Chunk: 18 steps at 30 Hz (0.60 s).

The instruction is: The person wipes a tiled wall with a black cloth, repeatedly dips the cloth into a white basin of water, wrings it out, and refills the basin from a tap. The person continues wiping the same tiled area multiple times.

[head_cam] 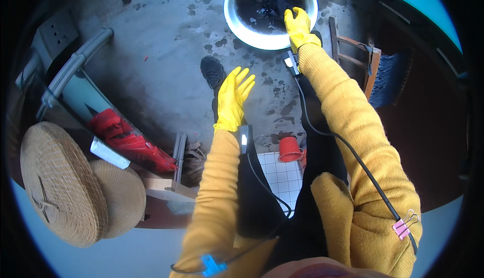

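My right hand (298,24), in a yellow rubber glove, is over the right inner rim of a white enamel basin (261,40). Its fingertips are close to dark cloth (281,4) lying in dark water; whether they grip the cloth cannot be told. My left hand (235,98), gloved in the same way, hangs above the floor below and left of the basin, fingers spread and holding nothing. Each wrist has a small dark device with a cable leading up the arm.
A wooden-framed folding stool (372,70) is right of the basin. A red bucket (289,149) stands on white tiles between my legs. At left are woven round cushions (60,187), a metal-tube rack (75,66) and red plastic bags (132,142). Wet spots mark the concrete floor (170,32).
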Motion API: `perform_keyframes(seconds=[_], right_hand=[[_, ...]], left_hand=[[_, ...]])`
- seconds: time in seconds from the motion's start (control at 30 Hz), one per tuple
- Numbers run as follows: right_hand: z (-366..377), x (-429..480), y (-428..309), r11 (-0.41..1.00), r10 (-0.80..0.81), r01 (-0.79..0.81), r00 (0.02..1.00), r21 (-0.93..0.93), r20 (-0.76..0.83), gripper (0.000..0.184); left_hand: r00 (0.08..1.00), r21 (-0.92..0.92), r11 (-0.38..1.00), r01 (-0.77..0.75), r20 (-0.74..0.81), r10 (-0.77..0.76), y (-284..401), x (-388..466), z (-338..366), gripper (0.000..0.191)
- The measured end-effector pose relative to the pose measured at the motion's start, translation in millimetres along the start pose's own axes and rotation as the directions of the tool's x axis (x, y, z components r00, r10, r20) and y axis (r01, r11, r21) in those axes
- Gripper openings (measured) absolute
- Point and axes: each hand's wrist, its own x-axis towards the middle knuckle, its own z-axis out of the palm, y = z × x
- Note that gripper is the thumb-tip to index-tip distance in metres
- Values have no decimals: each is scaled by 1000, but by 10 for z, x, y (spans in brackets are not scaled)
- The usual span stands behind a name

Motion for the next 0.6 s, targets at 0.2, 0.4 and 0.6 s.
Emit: perform_keyframes(seconds=[0.2, 0.4, 0.6], right_hand=[[439, 401, 76, 779, -500, 536, 844, -325, 193, 42], [530, 547, 167, 831, -552, 550, 834, -87, 4, 30], [555, 623, 221, 812, -511, 540, 841, -220, 177, 39]], left_hand=[[998, 64, 998, 23, 65, -27, -261, 738, 212, 54], [993, 50, 997, -52, 108, 46, -120, 1422, 450, 50], [1000, 69, 997, 19, 15, -20, -102, 1726, 561, 52]])
